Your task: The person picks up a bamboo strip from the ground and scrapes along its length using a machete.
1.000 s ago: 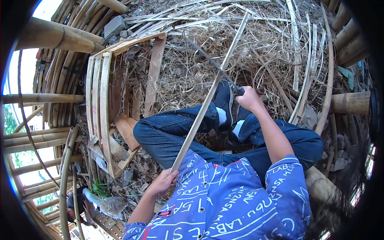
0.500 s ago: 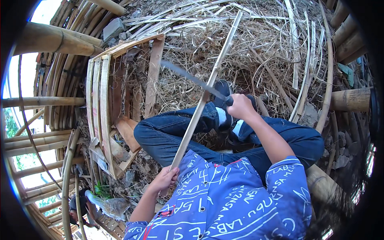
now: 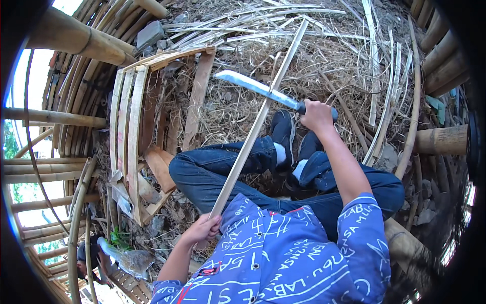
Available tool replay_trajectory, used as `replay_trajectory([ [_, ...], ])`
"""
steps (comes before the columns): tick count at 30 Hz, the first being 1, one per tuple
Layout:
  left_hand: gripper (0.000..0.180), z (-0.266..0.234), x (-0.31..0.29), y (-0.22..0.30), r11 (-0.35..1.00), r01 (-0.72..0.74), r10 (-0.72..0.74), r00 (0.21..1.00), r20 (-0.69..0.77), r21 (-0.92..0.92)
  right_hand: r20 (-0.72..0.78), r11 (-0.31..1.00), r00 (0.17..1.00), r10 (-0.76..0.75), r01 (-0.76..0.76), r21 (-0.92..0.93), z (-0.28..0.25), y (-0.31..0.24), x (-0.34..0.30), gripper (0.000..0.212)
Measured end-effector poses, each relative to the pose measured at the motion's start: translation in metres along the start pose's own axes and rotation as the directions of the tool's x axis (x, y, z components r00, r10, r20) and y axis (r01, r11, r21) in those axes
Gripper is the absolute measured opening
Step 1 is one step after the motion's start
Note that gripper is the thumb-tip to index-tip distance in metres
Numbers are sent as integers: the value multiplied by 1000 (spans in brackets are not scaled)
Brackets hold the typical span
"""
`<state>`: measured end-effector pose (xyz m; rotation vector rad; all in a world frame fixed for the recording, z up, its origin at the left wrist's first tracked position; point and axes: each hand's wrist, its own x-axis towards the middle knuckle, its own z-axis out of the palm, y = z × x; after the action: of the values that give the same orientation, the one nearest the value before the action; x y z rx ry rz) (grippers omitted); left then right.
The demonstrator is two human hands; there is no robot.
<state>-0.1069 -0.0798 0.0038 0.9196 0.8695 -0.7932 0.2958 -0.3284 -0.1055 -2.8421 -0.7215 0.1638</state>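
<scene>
In the head view, grips the near end of a long pale strip (image 3: pixel 244 152) in the left hand (image 3: pixel 202 229), with fingers (image 3: pixel 214 223) curled round it just beside the blue patterned shirt (image 3: pixel 304 243). Holds it slanting over the jeans (image 3: pixel 202 177) and out above the shaving-strewn ground (image 3: pixel 238 114). Grasps the dark handle (image 3: pixel 302 107) of a long knife (image 3: pixel 248 85) in the right hand (image 3: pixel 317 115), with fingers tightly wrapped, near the dark shoes (image 3: pixel 282 133). Compared with half a second ago, has carried the knife farther up the strip and brought its bright face clearer into view, with the left hand's hold unchanged. Seems to mean a working spot shifted toward the far end, near a thin sliver (image 3: pixel 277 63) apparently standing off the strip. Cannot tell whether biting in or only resting.
</scene>
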Motion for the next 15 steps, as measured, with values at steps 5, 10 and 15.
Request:
replay_trajectory([
  [5,22,18,-5,12,999,39,-38,999,19,-17,-30,983,986,-166,168,67,1,-10,-38,16],
  [10,21,17,0,14,1000,17,-17,1000,-11,17,62,930,928,-367,366,29,10,-35,-44,13],
  [15,23,33,-11,19,998,-40,44,997,-62,57,23,998,997,68,-67,-13,2,31,9,20],
])
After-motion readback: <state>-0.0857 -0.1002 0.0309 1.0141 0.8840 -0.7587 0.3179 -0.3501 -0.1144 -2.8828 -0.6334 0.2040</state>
